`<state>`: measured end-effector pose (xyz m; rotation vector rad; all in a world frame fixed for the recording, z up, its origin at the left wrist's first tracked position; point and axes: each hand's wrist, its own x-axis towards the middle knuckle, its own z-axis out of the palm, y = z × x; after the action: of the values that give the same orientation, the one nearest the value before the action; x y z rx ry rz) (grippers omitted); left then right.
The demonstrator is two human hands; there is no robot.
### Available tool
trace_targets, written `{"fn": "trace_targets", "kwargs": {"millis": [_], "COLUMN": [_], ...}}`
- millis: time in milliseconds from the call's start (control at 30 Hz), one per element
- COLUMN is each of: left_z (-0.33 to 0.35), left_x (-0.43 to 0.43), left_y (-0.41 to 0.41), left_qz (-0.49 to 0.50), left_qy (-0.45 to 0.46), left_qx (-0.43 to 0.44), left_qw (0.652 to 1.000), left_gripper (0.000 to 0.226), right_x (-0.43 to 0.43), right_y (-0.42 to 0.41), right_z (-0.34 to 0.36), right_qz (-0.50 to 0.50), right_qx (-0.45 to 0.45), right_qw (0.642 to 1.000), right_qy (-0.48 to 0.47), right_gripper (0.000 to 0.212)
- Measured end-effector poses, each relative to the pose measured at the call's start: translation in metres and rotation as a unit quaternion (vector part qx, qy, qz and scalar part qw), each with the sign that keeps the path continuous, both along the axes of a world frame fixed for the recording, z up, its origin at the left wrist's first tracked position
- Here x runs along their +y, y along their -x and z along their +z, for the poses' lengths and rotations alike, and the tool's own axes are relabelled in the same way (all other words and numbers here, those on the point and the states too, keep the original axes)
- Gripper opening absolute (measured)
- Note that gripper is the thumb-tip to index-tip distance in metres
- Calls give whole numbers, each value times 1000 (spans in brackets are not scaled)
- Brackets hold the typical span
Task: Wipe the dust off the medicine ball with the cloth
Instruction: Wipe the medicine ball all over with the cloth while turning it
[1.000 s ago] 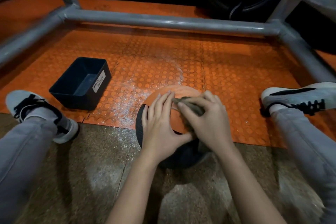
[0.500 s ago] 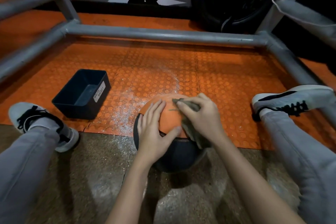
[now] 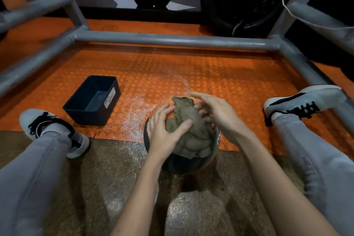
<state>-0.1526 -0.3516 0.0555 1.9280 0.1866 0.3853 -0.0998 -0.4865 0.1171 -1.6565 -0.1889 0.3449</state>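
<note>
The medicine ball (image 3: 182,166) sits on the floor between the person's legs, with the cloth (image 3: 189,130) heaped on top. It is likely heavy, firm and apt to roll, so steady its sides. The left hand (image 3: 162,132) lies flat on it, thumb pressing the cloth; the right hand (image 3: 218,115) is spread, gripping nothing. Left of the ball lie white dust (image 3: 138,113), then a black bin (image 3: 92,99), both out of the wiping path.
</note>
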Motion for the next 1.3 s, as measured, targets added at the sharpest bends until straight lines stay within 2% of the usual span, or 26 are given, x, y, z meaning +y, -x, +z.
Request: {"fn": "trace_targets", "kwargs": {"millis": [67,100,167,267,333,367,500,567,667,767,833,900,967,1033,1067,1100,1133,1200,1300], "left_z": [0,0,3,4,-2,-4,-4,3,5,-8,-18,-24,-22,-12,-8,-7,-6,-6,-2], "left_x": [1,2,8,27,43,48,42,31,13,-7,-10,0,14,26,33,40,44,43,21], "left_y": [-3,-5,-3,-1,-5,-9,-22,-26,-22,-7,-3,-10,-20,-31,-36,-41,-42,-37,-20], "left_qz": [11,11,8,25,52,67,119,134,95,83,65,34,40,69,75,79,79,86,60], "left_qy": [77,114,199,255,241,225,112,73,-1,-158,-200,-188,-98,55,133,187,201,152,5], "left_qx": [-14,-10,-5,-2,9,16,21,20,30,-99,-199,-242,-220,-113,-47,11,47,48,-39], "left_qw": [997,993,980,966,969,972,986,988,995,979,957,951,970,990,987,979,975,984,997], "left_gripper": [46,43,33,32,36,37,38,38,18,17,13,16,17,24,31,34,33,23,17], "right_x": [-2,-2,1,7,9,9,11,12,16,17,14,11,12,16,19,22,23,25,25], "right_y": [-4,-7,-15,-20,-19,-17,-9,-8,-8,-14,-19,-19,-12,-1,4,9,13,14,1], "right_z": [-7,-13,-26,-43,-54,-57,-55,-54,-53,-52,-51,-53,-56,-58,-59,-60,-61,-61,-60], "right_qz": [-60,-107,-159,-80,-33,-35,-67,-66,-85,-94,-62,-34,-43,-77,-90,-100,-108,-119,-117], "right_qx": [24,-7,-108,-180,-212,-223,-225,-226,-244,-243,-220,-197,-208,-224,-228,-231,-235,-242,-239], "right_qw": [994,991,981,972,939,925,933,928,903,891,893,901,903,899,896,893,890,885,892], "right_qy": [-88,-80,3,127,269,304,273,288,343,371,389,384,374,370,371,373,376,379,365], "right_gripper": [31,31,30,31,35,35,33,33,32,33,37,38,39,50,53,54,54,53,50]}}
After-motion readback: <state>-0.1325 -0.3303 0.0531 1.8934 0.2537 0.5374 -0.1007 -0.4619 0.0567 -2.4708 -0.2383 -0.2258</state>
